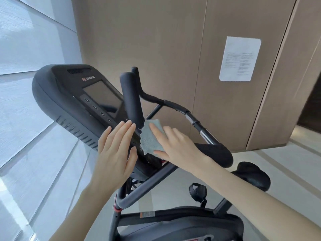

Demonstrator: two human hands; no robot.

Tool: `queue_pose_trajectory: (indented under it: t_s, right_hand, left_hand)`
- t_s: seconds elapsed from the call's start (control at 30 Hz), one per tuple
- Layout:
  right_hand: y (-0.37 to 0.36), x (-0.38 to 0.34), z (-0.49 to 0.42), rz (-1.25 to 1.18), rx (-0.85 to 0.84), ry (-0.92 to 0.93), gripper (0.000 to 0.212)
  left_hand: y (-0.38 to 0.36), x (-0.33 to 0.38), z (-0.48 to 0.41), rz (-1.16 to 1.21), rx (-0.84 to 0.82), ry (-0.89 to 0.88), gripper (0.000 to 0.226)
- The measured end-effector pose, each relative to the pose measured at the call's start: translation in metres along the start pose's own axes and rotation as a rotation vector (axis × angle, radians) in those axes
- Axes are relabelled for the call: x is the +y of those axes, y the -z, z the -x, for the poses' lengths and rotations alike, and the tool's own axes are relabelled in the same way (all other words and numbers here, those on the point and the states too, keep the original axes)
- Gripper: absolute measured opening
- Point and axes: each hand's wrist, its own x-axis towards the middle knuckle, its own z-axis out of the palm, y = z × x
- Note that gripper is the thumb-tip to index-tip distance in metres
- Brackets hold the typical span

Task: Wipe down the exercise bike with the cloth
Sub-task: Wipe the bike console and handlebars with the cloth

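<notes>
The black exercise bike fills the middle of the head view, with its console (pixel 78 100) and dark screen at the left and a black handlebar grip (pixel 131 96) rising beside it. A light blue cloth (pixel 149 140) lies on the console's lower right edge. My right hand (pixel 175 146) presses flat on the cloth with straight fingers. My left hand (pixel 116 152) rests open against the console just left of the cloth, fingers straight. The console part under both hands is hidden.
A curved handlebar tube (pixel 194 119) runs right toward the padded armrest (pixel 218 153) and the saddle (pixel 251 176). A pedal (pixel 198 192) and the bike's body (pixel 182 223) lie below. Brown wall panels with a posted paper sheet (pixel 239 58) stand behind; window blinds are left.
</notes>
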Motion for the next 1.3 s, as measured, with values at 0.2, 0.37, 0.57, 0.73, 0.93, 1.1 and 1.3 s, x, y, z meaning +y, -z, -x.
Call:
queue_pose_trajectory:
  t_s: [0.2,0.37,0.57,0.73,0.93,1.1,1.3]
  right_hand:
    - [0.003,0.021,0.026,-0.063,-0.156,-0.004,0.069]
    - [0.011,0.035,0.015,-0.704,-0.083,-0.207,0.054]
    - [0.006,0.014,-0.033,-0.831,-0.196,-0.24,0.063]
    - [0.001,0.002,-0.028,-0.507,-0.149,-0.261,0.07]
    - [-0.014,-0.02,0.009,0.051,0.159,-0.211,0.059]
    - [-0.019,-0.013,0.037,0.127,0.257,-0.117,0.048]
    - [0.002,-0.005,0.081,-0.129,0.264,-0.126,0.05]
  left_hand:
    - [-0.009,0.006,-0.005,-0.076,-0.038,-0.062,0.048]
    - [-0.006,0.0,-0.005,-0.05,-0.048,-0.045,0.049]
    - [0.005,-0.001,-0.007,0.033,0.032,0.029,0.049]
    - [0.007,0.006,-0.001,0.052,0.027,0.017,0.048]
    - [0.005,0.012,0.008,0.058,-0.011,0.019,0.048]
    - [0.002,0.018,0.009,0.053,-0.024,0.011,0.047]
    - [-0.01,0.036,0.01,0.067,-0.047,-0.034,0.046]
